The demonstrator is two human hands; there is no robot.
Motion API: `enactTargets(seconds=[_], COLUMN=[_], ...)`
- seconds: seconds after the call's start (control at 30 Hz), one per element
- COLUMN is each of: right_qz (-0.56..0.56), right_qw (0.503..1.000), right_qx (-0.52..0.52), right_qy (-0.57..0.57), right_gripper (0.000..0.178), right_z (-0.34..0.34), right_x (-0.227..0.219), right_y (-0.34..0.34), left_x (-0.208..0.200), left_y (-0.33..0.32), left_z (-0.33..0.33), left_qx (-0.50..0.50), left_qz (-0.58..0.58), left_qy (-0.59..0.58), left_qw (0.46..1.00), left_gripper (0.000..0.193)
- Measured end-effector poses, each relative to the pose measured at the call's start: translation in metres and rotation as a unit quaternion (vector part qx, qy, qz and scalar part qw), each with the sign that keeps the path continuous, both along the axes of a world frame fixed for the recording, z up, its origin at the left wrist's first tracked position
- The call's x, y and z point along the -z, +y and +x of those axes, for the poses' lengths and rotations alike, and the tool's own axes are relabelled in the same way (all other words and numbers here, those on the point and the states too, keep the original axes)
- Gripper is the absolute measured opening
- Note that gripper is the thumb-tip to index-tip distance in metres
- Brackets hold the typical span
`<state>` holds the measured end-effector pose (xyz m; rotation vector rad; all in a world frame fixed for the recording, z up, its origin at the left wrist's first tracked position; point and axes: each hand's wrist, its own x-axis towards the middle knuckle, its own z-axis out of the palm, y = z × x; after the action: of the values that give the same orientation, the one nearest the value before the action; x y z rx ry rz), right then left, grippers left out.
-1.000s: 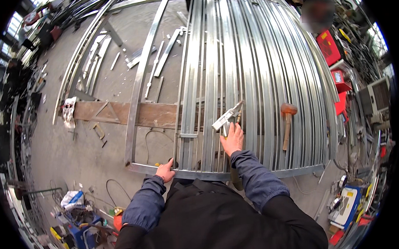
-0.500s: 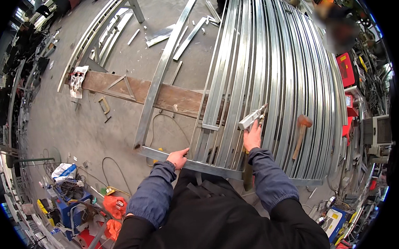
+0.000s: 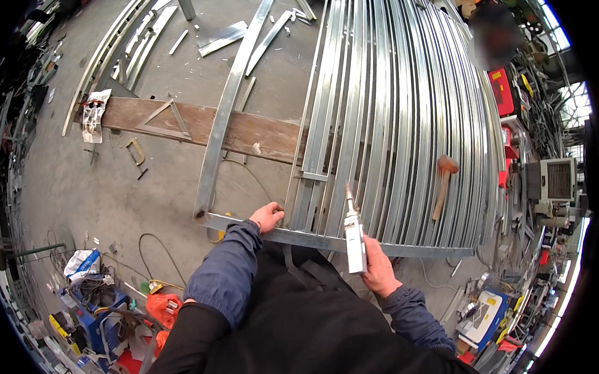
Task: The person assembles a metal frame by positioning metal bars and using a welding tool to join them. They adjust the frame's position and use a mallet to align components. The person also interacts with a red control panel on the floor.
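Note:
My right hand (image 3: 379,269) grips a silver welding gun (image 3: 354,241) with a copper-coloured tip, above the near edge of a galvanized steel frame. The tip points away from me over the bars. My left hand (image 3: 267,217) is at the near crossbar (image 3: 302,239), left of the row of bars, its fingers curled together. Whatever those fingers hold, if anything, is hidden. Many parallel galvanized bars (image 3: 383,116) run away from me, with a short cross piece (image 3: 311,176) between two of them. A separate long bar (image 3: 232,103) forms the frame's left side.
A mallet (image 3: 444,180) lies on the bars at the right. Under the frame runs a rusty brown beam (image 3: 244,136) bearing a triangular metal piece (image 3: 166,119). A clamp (image 3: 135,152) and offcuts lie on the floor. Blue equipment (image 3: 98,316) with cables stands at lower left.
My right hand has drawn back toward me, and the welding gun has swung from pointing right to pointing away. My left hand's fingers have curled in at the crossbar. The view has shifted slightly.

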<state>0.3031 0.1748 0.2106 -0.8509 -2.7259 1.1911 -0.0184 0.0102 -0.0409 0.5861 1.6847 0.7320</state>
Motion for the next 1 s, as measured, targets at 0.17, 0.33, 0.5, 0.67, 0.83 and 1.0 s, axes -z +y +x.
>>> enactTargets(seconds=[0.17,0.33,0.5,0.67,0.83,1.0], right_qz=[-0.075,-0.169,-0.214,-0.244,-0.258,-0.268], right_qw=[0.996,0.981,0.969,0.958,0.954,0.949], right_qx=[-0.029,-0.021,-0.008,-0.046,-0.058,-0.057], right_qy=[-0.044,-0.093,-0.12,-0.145,-0.141,-0.157], right_gripper=[0.084,0.087,0.081,0.081,0.078,0.077], right_z=[-0.004,-0.012,-0.017,-0.02,-0.025,-0.032], right_x=[-0.013,-0.008,-0.009,0.001,0.0,-0.003], right_y=[-0.04,-0.061,-0.071,-0.071,-0.068,-0.066], left_x=[0.008,0.0,0.027,0.014,0.026,0.027], left_y=[0.002,0.012,0.009,0.019,0.014,0.012], left_z=[-0.003,-0.002,0.0,-0.008,-0.007,-0.007], left_qx=[0.02,0.092,0.142,0.198,0.195,0.142], left_qz=[-0.008,-0.066,-0.045,-0.054,-0.042,-0.044], left_qy=[-0.02,0.026,0.062,0.01,0.032,0.001], left_qw=[1.0,0.993,0.987,0.979,0.979,0.989], left_gripper=[0.044,0.056,0.058,0.071,0.067,0.064])
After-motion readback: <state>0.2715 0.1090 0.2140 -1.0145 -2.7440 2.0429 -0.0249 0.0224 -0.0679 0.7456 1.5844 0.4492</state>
